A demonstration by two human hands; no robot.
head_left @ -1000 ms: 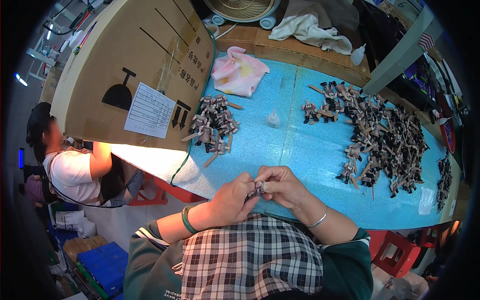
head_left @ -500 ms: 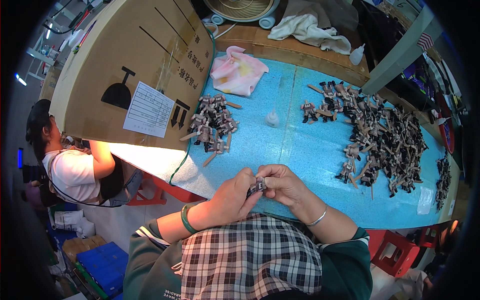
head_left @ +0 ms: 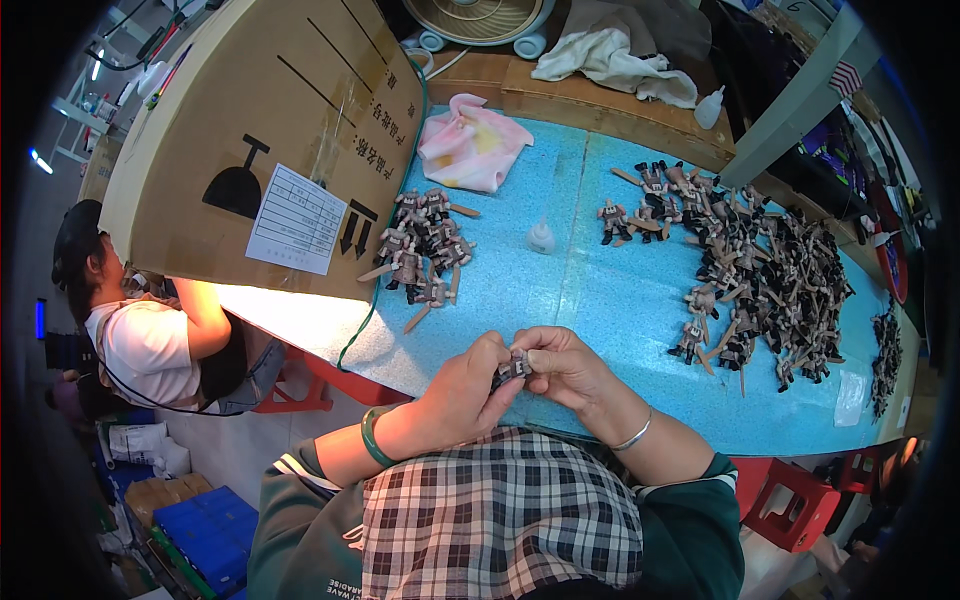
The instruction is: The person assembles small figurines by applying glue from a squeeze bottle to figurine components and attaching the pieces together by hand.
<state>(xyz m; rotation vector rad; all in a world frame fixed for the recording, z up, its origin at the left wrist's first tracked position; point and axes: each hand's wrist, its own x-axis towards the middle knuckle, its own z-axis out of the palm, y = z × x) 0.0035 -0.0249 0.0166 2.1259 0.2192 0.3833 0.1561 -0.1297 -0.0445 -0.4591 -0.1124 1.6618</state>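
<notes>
Close to my body, above the table's near edge, both hands pinch one small toy figure in grey-brown and black. My left hand wears a green bangle at the wrist and grips the figure's lower part. The fingertips of my right hand, with a silver bracelet behind it, press on the figure's other end. Fingers cover much of it. Beyond my left hand lies a small group of similar figures. A large heap of figures with flat tan pieces spreads over the right side of the table.
A tall cardboard box borders the table on the left, with a green cord along its edge. A small white squeeze bottle and a pink cloth lie ahead. Another person sits at far left. A red stool stands at right.
The toy figure has turned slightly between my fingers. Both hands stay in nearly the same place, and the whole view has shifted a little.
</notes>
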